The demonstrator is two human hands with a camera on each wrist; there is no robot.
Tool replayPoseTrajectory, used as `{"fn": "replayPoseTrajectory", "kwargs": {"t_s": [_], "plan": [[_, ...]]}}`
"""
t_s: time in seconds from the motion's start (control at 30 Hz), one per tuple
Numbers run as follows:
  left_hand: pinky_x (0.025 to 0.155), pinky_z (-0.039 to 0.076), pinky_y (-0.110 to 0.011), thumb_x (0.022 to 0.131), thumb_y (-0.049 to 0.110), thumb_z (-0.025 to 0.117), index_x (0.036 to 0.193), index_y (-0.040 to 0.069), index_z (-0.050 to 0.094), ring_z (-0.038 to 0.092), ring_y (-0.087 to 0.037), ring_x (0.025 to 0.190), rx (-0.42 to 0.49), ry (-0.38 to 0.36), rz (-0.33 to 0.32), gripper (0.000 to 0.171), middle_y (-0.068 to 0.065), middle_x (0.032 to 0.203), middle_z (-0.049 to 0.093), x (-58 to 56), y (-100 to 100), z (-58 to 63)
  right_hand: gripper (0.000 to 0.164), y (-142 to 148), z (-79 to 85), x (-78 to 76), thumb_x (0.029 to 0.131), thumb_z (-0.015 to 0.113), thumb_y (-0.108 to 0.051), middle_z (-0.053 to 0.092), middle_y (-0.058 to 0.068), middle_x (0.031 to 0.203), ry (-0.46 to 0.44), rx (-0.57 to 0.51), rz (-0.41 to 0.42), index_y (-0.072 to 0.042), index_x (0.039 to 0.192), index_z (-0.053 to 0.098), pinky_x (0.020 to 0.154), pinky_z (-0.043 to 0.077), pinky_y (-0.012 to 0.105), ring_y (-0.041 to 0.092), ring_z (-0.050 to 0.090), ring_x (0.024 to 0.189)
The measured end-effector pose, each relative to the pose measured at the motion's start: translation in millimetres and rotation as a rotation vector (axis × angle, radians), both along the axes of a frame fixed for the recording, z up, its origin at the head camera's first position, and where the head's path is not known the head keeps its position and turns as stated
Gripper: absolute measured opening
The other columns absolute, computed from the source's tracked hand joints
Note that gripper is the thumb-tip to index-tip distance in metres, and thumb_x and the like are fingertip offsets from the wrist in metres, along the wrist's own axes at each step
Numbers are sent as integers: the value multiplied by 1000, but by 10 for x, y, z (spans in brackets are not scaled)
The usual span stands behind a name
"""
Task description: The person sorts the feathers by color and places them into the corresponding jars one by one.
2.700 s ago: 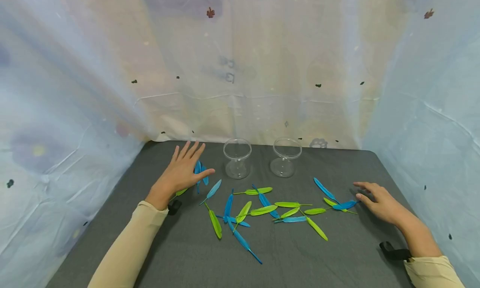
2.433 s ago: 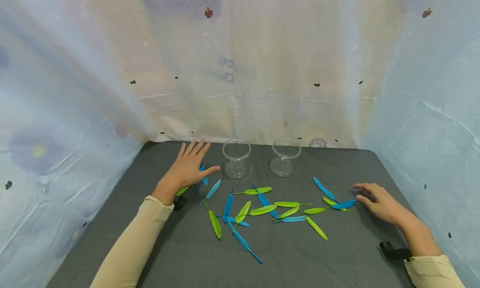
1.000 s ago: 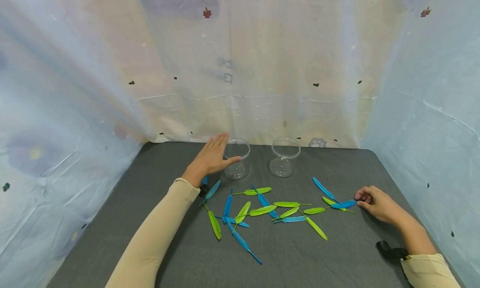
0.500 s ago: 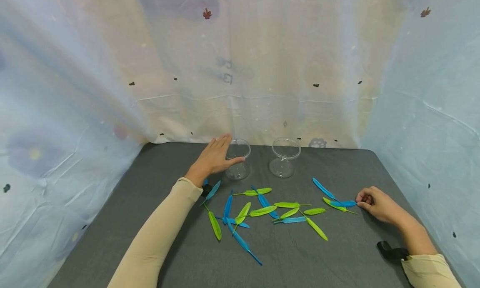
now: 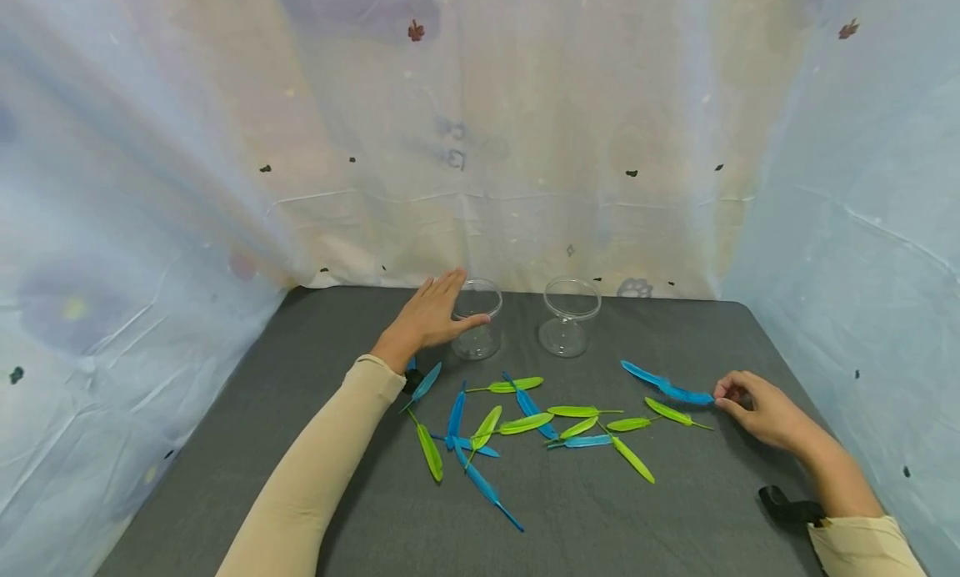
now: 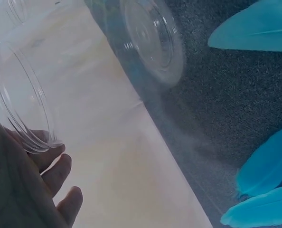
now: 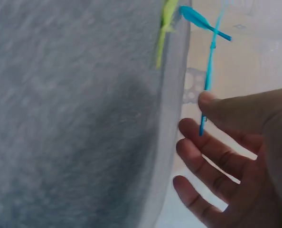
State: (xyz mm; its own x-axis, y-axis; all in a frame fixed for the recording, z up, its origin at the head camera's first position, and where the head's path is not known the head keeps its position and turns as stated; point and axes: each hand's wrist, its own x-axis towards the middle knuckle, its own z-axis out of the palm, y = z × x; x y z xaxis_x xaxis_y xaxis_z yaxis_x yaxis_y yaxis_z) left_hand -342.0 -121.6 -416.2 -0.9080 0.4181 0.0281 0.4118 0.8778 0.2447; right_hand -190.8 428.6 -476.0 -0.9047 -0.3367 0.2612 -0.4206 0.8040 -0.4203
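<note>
My right hand (image 5: 761,406) pinches the stem end of a blue feather (image 5: 686,395) between thumb and forefinger, at the table's right side. A second blue feather (image 5: 641,372) meets its far end; in the right wrist view, that feather's stem (image 7: 221,34) crosses the held one (image 7: 210,71). Below them lies a green feather (image 5: 671,412). My left hand (image 5: 423,318) holds the left clear cup (image 5: 476,343) at its rim, thumb on the near side. In the left wrist view, the fingers (image 6: 58,173) lie along the far side of the rim (image 6: 24,99).
A second clear cup (image 5: 564,337) stands to the right of the first. Several green and blue feathers (image 5: 528,423) lie scattered across the dark grey table (image 5: 585,527). More blue feathers (image 6: 264,161) lie near the left wrist. A pale patterned curtain (image 5: 525,143) surrounds the table.
My left hand has moved right to the left cup and stays there. My right hand has pinched the blue feather and raised it off the green one, shifting the second blue feather too.
</note>
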Motion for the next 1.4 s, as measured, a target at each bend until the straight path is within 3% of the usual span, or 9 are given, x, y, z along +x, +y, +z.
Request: {"fn": "replayPoseTrajectory", "kwargs": {"t_s": [0.17,0.6,0.77,0.93,1.23,1.4], "plan": [[137,0,-46,99,85,43,175,14,3,8,-26,167,-5,3,-10,111,-7,181,7,-4,-13,19,13,-121,149,16,102,74,-4,66,-8,96,12,4,-39,-15,104,66,70,55,31,-3,58,85],[137,6,-47,101,80,47,174,8,10,12,-30,167,13,-3,-19,109,-11,181,11,0,3,41,26,-529,454,75,95,78,3,67,-13,91,101,-78,70,-18,107,69,62,52,25,0,61,79],[137,6,-48,102,79,46,174,7,7,9,-30,167,14,-2,-30,108,-11,181,7,-10,0,22,31,-651,533,85,90,84,3,75,-13,95,199,-120,65,-24,105,78,75,52,11,-4,66,88],[137,8,-50,102,79,46,174,7,7,11,-30,167,13,32,-34,108,-11,181,8,-21,-6,-29,32,-795,582,61,90,81,10,81,-5,100,261,-178,63,-15,110,83,92,46,0,-8,69,96],[137,4,-46,99,81,49,174,8,7,9,-27,167,4,37,-27,113,-9,181,6,9,17,-56,38,-1042,628,-71,90,75,18,81,1,106,319,-150,128,-8,118,81,95,45,0,5,74,95],[137,5,-45,98,81,52,174,8,8,10,-27,167,-11,46,-24,114,-10,181,8,8,19,-26,39,-1164,669,-180,93,74,16,81,4,107,346,-161,122,-7,123,78,87,50,3,19,78,91]]}}
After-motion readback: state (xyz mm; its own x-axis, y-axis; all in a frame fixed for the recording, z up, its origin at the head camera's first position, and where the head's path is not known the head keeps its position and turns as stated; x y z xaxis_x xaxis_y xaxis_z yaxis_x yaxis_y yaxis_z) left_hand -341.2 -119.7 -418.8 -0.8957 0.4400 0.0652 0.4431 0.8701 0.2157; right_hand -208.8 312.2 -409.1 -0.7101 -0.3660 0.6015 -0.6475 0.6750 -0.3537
